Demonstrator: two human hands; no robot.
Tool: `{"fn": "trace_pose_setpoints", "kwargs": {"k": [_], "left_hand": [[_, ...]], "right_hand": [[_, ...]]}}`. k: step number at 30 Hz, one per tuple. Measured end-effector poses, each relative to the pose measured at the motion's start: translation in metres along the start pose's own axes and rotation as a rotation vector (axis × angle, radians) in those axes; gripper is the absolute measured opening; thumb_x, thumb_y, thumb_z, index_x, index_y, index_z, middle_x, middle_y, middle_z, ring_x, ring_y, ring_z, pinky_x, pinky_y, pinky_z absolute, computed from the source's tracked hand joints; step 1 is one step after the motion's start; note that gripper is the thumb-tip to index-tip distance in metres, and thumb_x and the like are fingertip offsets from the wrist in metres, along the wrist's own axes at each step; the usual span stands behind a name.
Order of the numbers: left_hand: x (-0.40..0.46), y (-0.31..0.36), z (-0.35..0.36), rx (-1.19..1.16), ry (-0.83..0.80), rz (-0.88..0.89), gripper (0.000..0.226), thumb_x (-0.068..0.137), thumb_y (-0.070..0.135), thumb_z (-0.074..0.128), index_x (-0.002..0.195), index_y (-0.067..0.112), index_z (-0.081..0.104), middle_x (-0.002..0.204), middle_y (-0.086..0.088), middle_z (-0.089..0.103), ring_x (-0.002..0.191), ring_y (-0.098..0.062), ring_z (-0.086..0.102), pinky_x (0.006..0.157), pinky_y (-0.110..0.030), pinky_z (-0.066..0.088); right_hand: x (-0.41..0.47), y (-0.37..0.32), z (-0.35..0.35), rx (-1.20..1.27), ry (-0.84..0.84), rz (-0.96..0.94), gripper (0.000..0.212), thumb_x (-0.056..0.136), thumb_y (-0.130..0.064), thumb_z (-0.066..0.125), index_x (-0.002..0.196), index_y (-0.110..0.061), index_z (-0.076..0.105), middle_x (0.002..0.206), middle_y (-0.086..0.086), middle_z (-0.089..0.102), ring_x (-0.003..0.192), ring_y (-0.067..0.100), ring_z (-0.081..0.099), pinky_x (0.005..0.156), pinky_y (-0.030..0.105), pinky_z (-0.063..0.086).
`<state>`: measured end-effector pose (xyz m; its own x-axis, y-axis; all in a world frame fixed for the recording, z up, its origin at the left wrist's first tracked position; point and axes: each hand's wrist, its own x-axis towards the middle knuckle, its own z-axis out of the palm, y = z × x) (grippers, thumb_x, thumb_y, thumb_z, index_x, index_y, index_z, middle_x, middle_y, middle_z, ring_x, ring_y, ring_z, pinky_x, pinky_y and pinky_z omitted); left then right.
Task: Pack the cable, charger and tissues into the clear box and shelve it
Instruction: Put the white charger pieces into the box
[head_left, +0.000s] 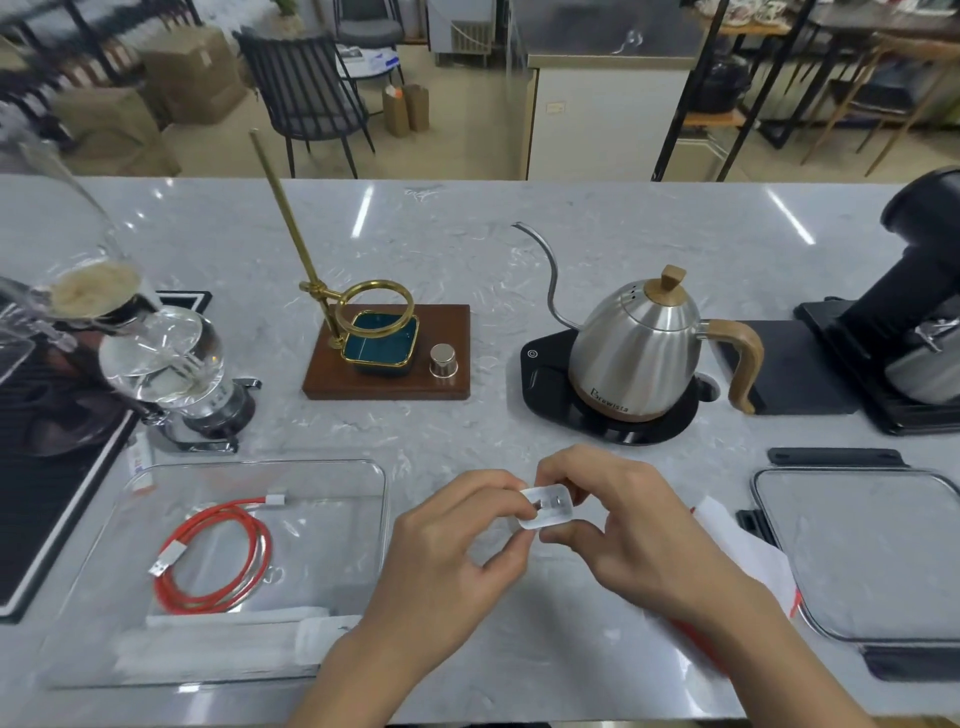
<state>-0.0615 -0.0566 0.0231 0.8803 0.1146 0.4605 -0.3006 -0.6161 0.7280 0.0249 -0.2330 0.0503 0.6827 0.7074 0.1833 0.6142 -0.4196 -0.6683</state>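
Holding: charger (546, 506) is pinched in the grip of left hand (452, 551) and right hand (631, 525).
Nearby: kettle (641, 345), lid (867, 551).
Hidden: tissues (748, 551) partly covered by the right wrist.

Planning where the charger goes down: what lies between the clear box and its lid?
In the head view, both hands, left and right, holding the charger, plus white tissues beside the lid; clear box.

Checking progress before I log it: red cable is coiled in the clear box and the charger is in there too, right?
Not quite. The head view shows the red cable coiled in the clear box, but the charger is held above the counter by the left hand and right hand.
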Motion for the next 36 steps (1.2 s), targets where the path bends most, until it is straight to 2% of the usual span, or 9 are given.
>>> {"fn": "trace_pose_setpoints", "kwargs": {"k": [5,14,22,26,28,31,34,36], "left_hand": [[0.000,-0.004,-0.036,-0.016,0.005,0.019,0.017,0.080,0.020,0.072,0.094,0.027,0.070,0.107,0.018,0.066,0.097,-0.005,0.066,0.080,-0.017,0.050],[-0.013,-0.023,-0.083,-0.034,0.030,0.001,0.018,0.078,0.019,0.072,0.093,0.029,0.069,0.106,0.017,0.067,0.099,-0.004,0.067,0.084,-0.013,0.046],[-0.023,-0.047,-0.123,-0.039,0.024,-0.038,0.021,0.079,0.022,0.073,0.099,0.028,0.070,0.107,0.021,0.068,0.102,-0.004,0.067,0.087,-0.011,0.045],[-0.029,-0.061,-0.140,-0.034,0.029,-0.094,0.030,0.080,0.026,0.073,0.109,0.032,0.069,0.106,0.021,0.068,0.096,-0.006,0.068,0.080,-0.009,0.047],[-0.032,-0.067,-0.146,-0.041,0.014,-0.119,0.034,0.080,0.028,0.073,0.113,0.035,0.067,0.106,0.019,0.068,0.094,-0.009,0.068,0.082,-0.015,0.050],[-0.036,-0.075,-0.150,-0.056,-0.008,-0.142,0.040,0.079,0.020,0.076,0.115,0.035,0.068,0.108,0.018,0.067,0.092,-0.010,0.069,0.082,-0.020,0.053],[-0.039,-0.081,-0.151,-0.106,-0.007,-0.178,0.043,0.077,0.012,0.077,0.113,0.035,0.071,0.109,0.019,0.066,0.091,-0.008,0.070,0.080,-0.016,0.053],[-0.041,-0.085,-0.152,-0.162,-0.019,-0.198,0.043,0.076,0.007,0.077,0.110,0.033,0.073,0.109,0.016,0.066,0.092,-0.010,0.070,0.080,-0.015,0.053]], "right_hand": [[0.011,-0.022,0.014,0.053,0.034,0.001,0.029,0.076,-0.022,0.082,0.098,-0.027,0.063,0.087,-0.013,0.062,0.080,0.011,0.058,0.070,0.027,0.049],[0.030,-0.058,0.051,0.075,0.073,-0.013,0.033,0.076,-0.024,0.081,0.098,-0.034,0.060,0.088,-0.016,0.062,0.079,0.009,0.059,0.071,0.018,0.047],[0.046,-0.088,0.085,0.114,0.085,-0.006,0.031,0.081,-0.025,0.078,0.105,-0.032,0.060,0.088,-0.010,0.062,0.076,0.013,0.059,0.070,0.029,0.051],[0.053,-0.100,0.101,0.104,0.055,0.011,0.031,0.085,-0.020,0.072,0.114,-0.027,0.062,0.096,-0.015,0.063,0.080,0.007,0.060,0.076,0.019,0.050],[0.055,-0.103,0.106,0.090,0.028,0.030,0.033,0.088,-0.018,0.070,0.120,-0.023,0.063,0.100,-0.014,0.064,0.082,0.005,0.061,0.077,0.017,0.049],[0.057,-0.106,0.112,0.054,0.004,0.034,0.033,0.091,-0.018,0.066,0.124,-0.021,0.064,0.103,-0.015,0.066,0.083,0.001,0.060,0.078,0.018,0.050],[0.056,-0.109,0.117,0.046,0.000,0.038,0.032,0.093,-0.019,0.064,0.124,-0.023,0.065,0.098,-0.025,0.060,0.081,-0.004,0.059,0.078,0.011,0.047],[0.056,-0.111,0.121,0.052,-0.008,0.046,0.029,0.094,-0.019,0.063,0.122,-0.026,0.065,0.100,-0.024,0.064,0.082,-0.004,0.060,0.078,0.012,0.048]]}}
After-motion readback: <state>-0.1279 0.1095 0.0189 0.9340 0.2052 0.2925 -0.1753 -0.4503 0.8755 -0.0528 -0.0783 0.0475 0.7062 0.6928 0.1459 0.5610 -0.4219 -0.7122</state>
